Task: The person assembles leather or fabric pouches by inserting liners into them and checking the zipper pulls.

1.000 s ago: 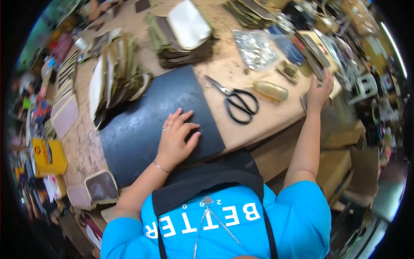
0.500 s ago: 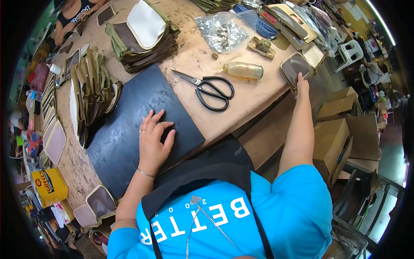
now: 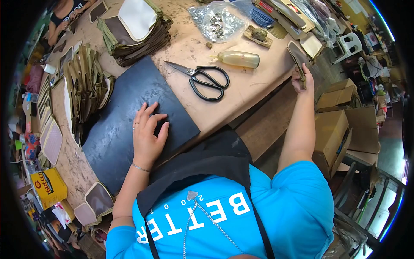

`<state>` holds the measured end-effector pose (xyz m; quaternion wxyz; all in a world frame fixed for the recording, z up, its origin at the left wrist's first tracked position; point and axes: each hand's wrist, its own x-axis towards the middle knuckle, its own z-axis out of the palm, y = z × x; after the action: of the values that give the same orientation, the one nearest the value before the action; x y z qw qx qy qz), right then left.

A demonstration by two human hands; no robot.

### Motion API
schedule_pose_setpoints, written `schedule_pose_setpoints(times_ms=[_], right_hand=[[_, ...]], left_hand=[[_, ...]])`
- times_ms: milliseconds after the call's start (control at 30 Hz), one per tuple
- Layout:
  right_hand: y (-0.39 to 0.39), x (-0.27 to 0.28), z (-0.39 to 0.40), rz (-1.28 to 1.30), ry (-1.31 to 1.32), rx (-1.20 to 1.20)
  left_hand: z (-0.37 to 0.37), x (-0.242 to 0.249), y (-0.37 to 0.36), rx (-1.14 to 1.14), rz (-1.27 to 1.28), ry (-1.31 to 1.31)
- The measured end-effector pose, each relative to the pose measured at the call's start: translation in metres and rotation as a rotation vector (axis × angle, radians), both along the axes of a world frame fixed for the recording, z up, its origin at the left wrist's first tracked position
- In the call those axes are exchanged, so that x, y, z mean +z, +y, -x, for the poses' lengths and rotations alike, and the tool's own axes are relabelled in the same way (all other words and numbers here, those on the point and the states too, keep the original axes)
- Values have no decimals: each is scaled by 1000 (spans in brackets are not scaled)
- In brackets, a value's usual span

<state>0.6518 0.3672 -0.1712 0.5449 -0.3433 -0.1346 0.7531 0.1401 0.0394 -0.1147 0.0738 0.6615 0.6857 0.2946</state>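
Observation:
My left hand rests on a black mat with its fingers apart and nothing in them. Out past the table's right edge, my right hand grips a brown pouch-like piece with olive edging, tilted so that it shows narrow. Scissors with black handles lie open between the mat and a glue-like bottle. Stacks of olive and brown pieces stand beyond the mat, one at the left and one farther back, with a white panel on top.
A clear bag of metal parts and a crusted block lie at the back of the table. Cardboard boxes stand on the right. A yellow box is at the left. Another person sits at the far left.
My right hand has lifted the brown piece and turned it from flat to nearly edge-on, drawing it slightly away from the pale piece beside it. My left hand stays on the mat.

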Motion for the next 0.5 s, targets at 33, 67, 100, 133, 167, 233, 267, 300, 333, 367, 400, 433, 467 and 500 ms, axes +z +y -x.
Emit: schedule_pose_setpoints(times_ms=[33, 67, 100, 133, 167, 233, 267, 300, 333, 367, 400, 433, 467, 500], right_hand=[[-2, 3, -3, -46, 73, 68], [1, 1, -11, -241, 132, 297], [-9, 18, 6, -232, -15, 142], [-33, 55, 47, -233, -152, -6], [-53, 87, 84, -234, -279, -146], [-77, 119, 132, -391, -387, -84], [-88, 133, 162, -538, -518, -60], [-102, 144, 191, -614, -623, -8], [-114, 147, 220, -643, -713, 32], [-130, 148, 254, -697, -717, 110], [-143, 145, 275, -777, -753, 304], [-151, 132, 293, -907, -767, 497], [-165, 144, 307, -1065, -783, 736], [-167, 147, 316, -1297, -1005, 731]], left_hand=[[0, 0, 0, 4, -6, -1], [1, 1, 0, -26, 20, -26], [4, 2, 0, -50, 40, -48], [9, 5, 2, -64, 52, -64], [11, 14, 8, -120, 49, -188], [7, 42, 25, -221, 44, -427], [3, 56, 38, -331, 19, -438], [-3, 69, 52, -445, -1, -447], [-16, 84, 61, -447, 72, -662], [-29, 95, 72, -452, 142, -880], [-41, 95, 86, -426, 123, -1097], [-47, 95, 100, -403, 103, -1314], [-44, 95, 113, -243, 14, -1324], [-42, 95, 127, -80, -72, -1324]])
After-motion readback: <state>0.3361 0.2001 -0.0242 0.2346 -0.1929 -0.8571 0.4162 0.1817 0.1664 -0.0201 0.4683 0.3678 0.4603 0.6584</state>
